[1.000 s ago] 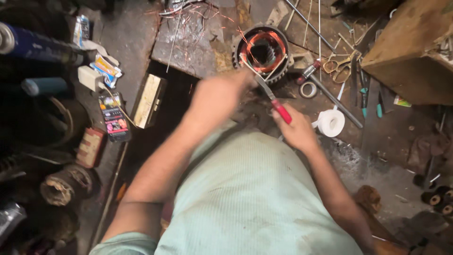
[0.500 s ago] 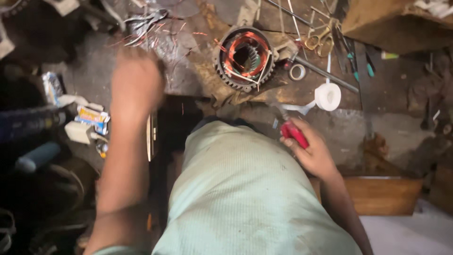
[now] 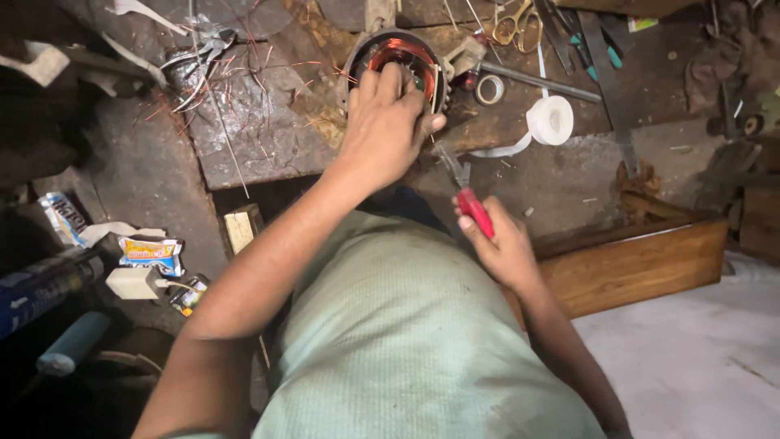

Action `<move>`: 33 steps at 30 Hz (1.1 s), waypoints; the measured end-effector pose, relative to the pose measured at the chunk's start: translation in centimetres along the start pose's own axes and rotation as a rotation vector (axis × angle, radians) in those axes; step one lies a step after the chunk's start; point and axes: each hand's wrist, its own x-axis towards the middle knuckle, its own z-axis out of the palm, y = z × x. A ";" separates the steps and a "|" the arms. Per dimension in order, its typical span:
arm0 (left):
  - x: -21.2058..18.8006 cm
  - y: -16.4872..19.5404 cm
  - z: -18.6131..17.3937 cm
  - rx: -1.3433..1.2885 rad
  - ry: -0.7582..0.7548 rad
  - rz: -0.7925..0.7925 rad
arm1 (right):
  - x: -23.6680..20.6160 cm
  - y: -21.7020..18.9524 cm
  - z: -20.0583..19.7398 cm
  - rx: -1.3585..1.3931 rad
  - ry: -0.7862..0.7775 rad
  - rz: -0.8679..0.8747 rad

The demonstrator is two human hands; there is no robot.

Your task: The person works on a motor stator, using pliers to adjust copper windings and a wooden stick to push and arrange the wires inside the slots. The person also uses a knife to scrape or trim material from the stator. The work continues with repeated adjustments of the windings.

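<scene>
Head camera, looking straight down over a pale green shirt, shows the motor stator (image 3: 398,61) lying on the dark, worn workbench (image 3: 244,138) at the top middle, a round metal ring with copper windings glowing orange inside it. Over its near rim rests the left hand (image 3: 386,130), reached forward with the fingers (image 3: 390,81) spread and curled down onto the ring and into its opening, the thumb pressed at the right edge; the grasp is wide and lies on the stator rather than closing round it. Nearer the body and to the right, well short of the stator, the right hand (image 3: 500,240) is closed firmly round the red handles of a pair of pliers (image 3: 465,191), whose thin metal nose points up and left toward the stator without touching it. Loose copper wire strands (image 3: 244,89) lie scattered on the bench left of the stator. Right of it sit a small tape ring (image 3: 489,89) and a white tape roll (image 3: 550,119) with its tail trailing. Beside the right forearm stands a wooden box (image 3: 642,264).
</scene>
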 end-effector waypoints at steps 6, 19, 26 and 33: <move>-0.2 -0.3 0.5 -0.013 0.026 -0.019 | -0.3 0.0 2.1 -0.039 0.060 -0.043; -0.2 0.3 1.0 -0.074 0.117 -0.127 | 3.0 1.5 1.6 0.396 -0.181 0.264; -0.6 0.2 1.7 -0.115 0.163 -0.163 | 1.3 0.0 1.6 -0.568 0.294 -0.318; -0.4 0.2 1.6 -0.087 0.198 -0.126 | 3.8 2.0 1.6 0.520 -0.257 0.317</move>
